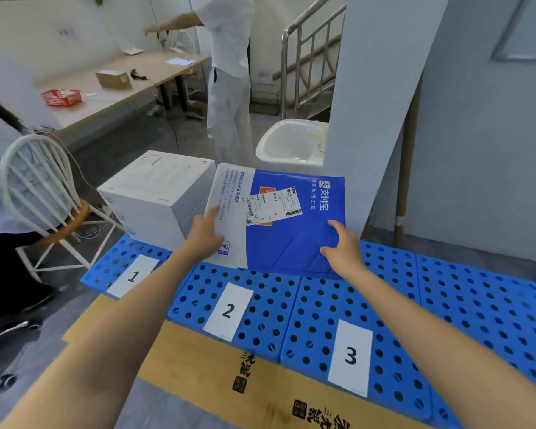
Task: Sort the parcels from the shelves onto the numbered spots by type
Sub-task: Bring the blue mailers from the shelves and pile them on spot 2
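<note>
The left hand [206, 233] and right hand [342, 247] each clamp a grip on a near corner of the padded mailer [294, 243] spanning between them, just beyond label 2 [228, 311] — probably light, floppy and slick, so best held at both edges.

Blue-and-white mailer [294, 243], label [274, 205] up, tilted over numbered pallets [384, 305], beside stacked white boxes [155, 196]

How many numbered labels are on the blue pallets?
3. Label 1 on the leftmost pallet, label 2 on the next pallet, label 3 on the one after. More may lie out of frame.
</note>
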